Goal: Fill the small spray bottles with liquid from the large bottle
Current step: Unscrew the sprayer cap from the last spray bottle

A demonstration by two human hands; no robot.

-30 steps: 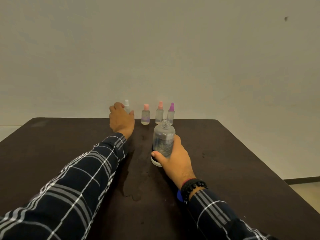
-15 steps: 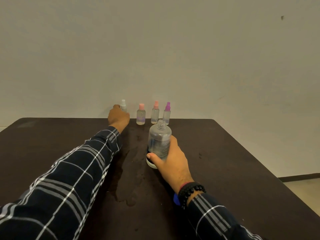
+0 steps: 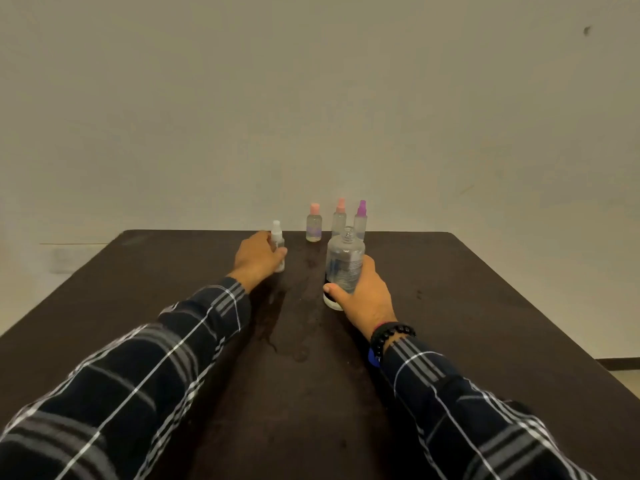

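Note:
The large clear bottle (image 3: 344, 263) stands upright and uncapped on the dark table (image 3: 485, 306), and my right hand (image 3: 363, 299) grips its lower half. My left hand (image 3: 258, 259) holds a small white-capped spray bottle (image 3: 277, 242) upright, a little nearer than the back row. Three more small bottles stand at the table's far edge: one with a peach flat cap (image 3: 314, 223), one with a peach spray top (image 3: 339, 218) and one with a purple spray top (image 3: 361, 218).
A wet patch (image 3: 294, 327) runs down the table between my arms. A plain wall rises right behind the table's far edge. The floor shows past the table's right edge (image 3: 620, 379).
My left hand has drawn the white-capped spray bottle back from the far row toward me. My right hand keeps its grip on the large bottle in about the same place.

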